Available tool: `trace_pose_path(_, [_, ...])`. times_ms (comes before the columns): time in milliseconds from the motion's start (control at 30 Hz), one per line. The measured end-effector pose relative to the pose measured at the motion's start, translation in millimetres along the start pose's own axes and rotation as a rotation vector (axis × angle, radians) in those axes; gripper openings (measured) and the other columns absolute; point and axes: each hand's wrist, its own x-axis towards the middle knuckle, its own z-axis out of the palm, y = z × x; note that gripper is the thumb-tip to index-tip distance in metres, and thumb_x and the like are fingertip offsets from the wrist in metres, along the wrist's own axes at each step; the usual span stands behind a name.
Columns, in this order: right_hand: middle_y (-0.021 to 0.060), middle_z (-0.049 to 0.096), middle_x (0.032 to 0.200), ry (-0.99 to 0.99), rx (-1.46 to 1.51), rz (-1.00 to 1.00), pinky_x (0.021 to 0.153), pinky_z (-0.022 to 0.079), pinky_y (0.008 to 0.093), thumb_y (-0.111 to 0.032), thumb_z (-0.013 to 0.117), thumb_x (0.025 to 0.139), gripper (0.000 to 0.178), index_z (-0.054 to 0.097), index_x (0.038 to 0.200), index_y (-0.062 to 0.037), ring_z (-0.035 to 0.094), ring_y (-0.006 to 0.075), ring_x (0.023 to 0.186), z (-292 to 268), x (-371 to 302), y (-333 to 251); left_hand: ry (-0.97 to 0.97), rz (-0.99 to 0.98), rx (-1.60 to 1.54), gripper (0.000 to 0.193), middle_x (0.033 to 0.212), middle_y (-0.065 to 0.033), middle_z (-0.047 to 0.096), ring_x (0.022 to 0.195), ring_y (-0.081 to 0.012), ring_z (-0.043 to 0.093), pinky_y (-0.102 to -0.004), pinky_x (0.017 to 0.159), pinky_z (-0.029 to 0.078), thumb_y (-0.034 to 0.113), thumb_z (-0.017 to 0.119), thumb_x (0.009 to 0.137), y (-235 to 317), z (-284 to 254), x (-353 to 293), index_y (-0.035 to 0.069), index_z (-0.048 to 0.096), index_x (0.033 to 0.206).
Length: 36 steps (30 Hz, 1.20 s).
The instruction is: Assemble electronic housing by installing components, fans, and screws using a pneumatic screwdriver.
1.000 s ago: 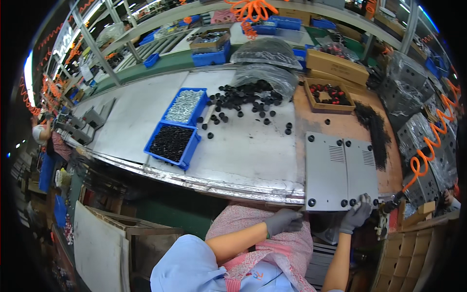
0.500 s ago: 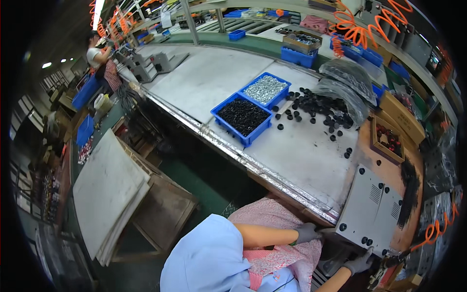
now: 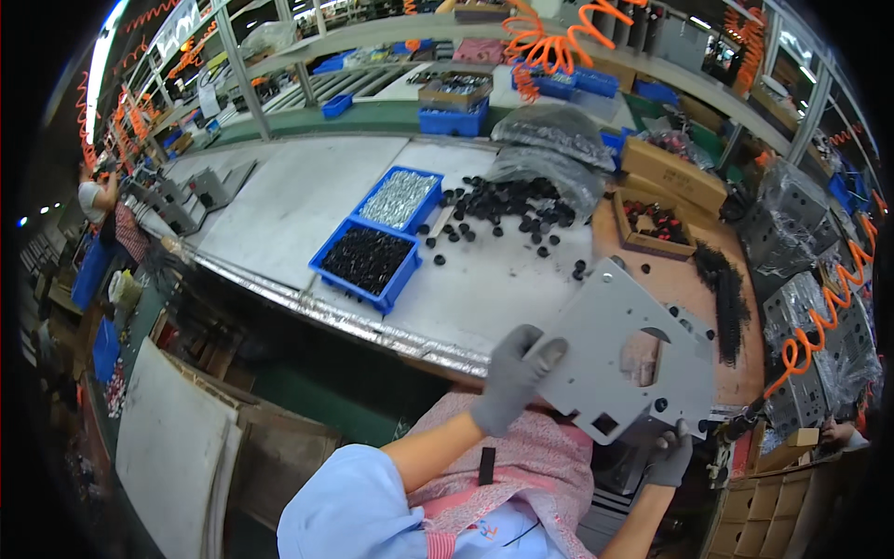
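Note:
A grey sheet-metal case (image 3: 596, 359) with a large rounded cutout and a square hole is tilted up at the bench's near right end. My left hand (image 3: 514, 380), in a grey glove, grips its left edge, thumb on the face. At the lower right edge, my gloved right hand (image 3: 669, 456) holds the case, fingertips by its rim. A black round foot (image 3: 661, 405) shows near the lower edge. More of the case lies hidden behind the raised face. Beside my right hand is a dark hand tool (image 3: 742, 424) on an orange coiled hose.
Left of the case, a blue bin (image 3: 402, 287) of black small parts adjoins another blue bin (image 3: 430, 207) of silver ones. Loose black round caps (image 3: 521, 203) lie behind. A cardboard box (image 3: 656, 246) and plastic-wrapped metal cases (image 3: 819, 326) stand right. Another person (image 3: 101, 200) works far left.
The case has been lifted and tipped from lying on the bench, turning its cutout side up. My left hand has moved up along its left edge. The view has swung right.

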Motion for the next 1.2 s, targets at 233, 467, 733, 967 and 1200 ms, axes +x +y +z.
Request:
trace_pose_path(233, [0.0049,0.058,0.085,-0.03,-0.423,-0.511,0.037,0.042,0.0199,-0.004,0.059,0.087,0.017,0.052,0.102,-0.0042,0.058,0.0098,0.057,126.1,-62.2,-1.8,-0.22,0.881,0.761,0.025,0.065,-0.0066,0.059,0.056,-0.0239,0.058,-0.0338,0.052,0.047,0.029,0.074,0.074,39.1,-1.2,15.6,0.009,0.06,0.081])
trace_pose_path(467, [0.0132,0.06,0.091,-0.381,-1.841,-1.095,0.062,0.051,0.0433,-0.018,0.06,0.081,0.019,0.058,0.097,-0.0083,0.062,0.0331,0.071,133.3,-35.0,36.5,-0.384,1.076,1.046,0.015,0.071,-0.0024,0.057,0.072,-0.0215,0.06,-0.0363,0.062,0.045,0.023,0.065,0.074,28.9,36.5,24.3,0.012,0.056,0.079])
trace_pose_path(733, [0.0163,0.053,0.111,-0.397,-1.787,-0.891,0.078,0.047,0.0475,-0.026,0.067,0.073,0.042,0.057,0.11,-0.01,0.058,0.035,0.093,153.1,-55.3,51.6,-0.398,1.011,1.028,0.014,0.069,-0.0036,0.059,0.068,-0.022,0.06,-0.0359,0.059,0.045,0.024,0.065,0.074,30.7,49.3,41.1,0.012,0.057,0.079])
trace_pose_path(967, [0.0123,0.055,0.109,-0.414,-1.778,-0.763,0.09,0.04,0.0476,-0.029,0.068,0.069,0.041,0.061,0.107,-0.0127,0.053,0.0343,0.101,141.9,-4.2,52.9,-0.339,1.031,1.052,0.017,0.069,-0.0037,0.058,0.067,-0.0215,0.06,-0.0356,0.057,0.045,0.022,0.067,0.071,26.1,65.1,44.2,0.013,0.055,0.079])
trace_pose_path(1200, [0.0115,0.055,0.114,-0.519,-1.7,-0.849,0.095,0.041,0.044,-0.028,0.07,0.07,0.044,0.061,0.11,-0.0123,0.05,0.0352,0.107,143.7,-5.7,42.9,-0.299,1.005,1.039,0.021,0.07,-0.0038,0.058,0.067,-0.0225,0.06,-0.0367,0.058,0.045,0.024,0.07,0.069,25.6,72.3,46.9,0.013,0.055,0.077])
